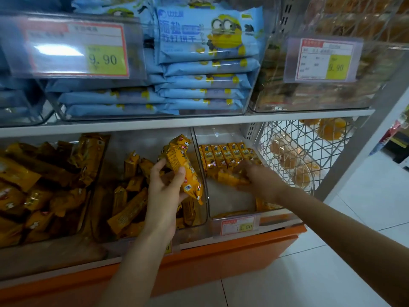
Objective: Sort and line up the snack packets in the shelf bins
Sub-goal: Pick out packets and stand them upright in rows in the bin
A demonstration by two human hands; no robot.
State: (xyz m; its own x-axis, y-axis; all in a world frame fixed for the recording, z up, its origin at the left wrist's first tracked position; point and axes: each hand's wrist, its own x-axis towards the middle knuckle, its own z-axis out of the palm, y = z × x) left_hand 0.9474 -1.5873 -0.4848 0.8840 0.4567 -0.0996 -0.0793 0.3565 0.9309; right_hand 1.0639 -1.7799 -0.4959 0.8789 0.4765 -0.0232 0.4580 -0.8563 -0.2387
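Price tag [76,49], wire basket [294,151], orange shelf base [232,251], tiled floor [309,280]

Dim aisle, glare on price tag [75,49], perhaps motion-blurred

Left price tag [75,48] and right price tag [325,59] read 9.90.

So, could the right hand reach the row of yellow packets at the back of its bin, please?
Probably yes: the right hand is inside the clear bin, holding a loose packet just before the row, nothing between.
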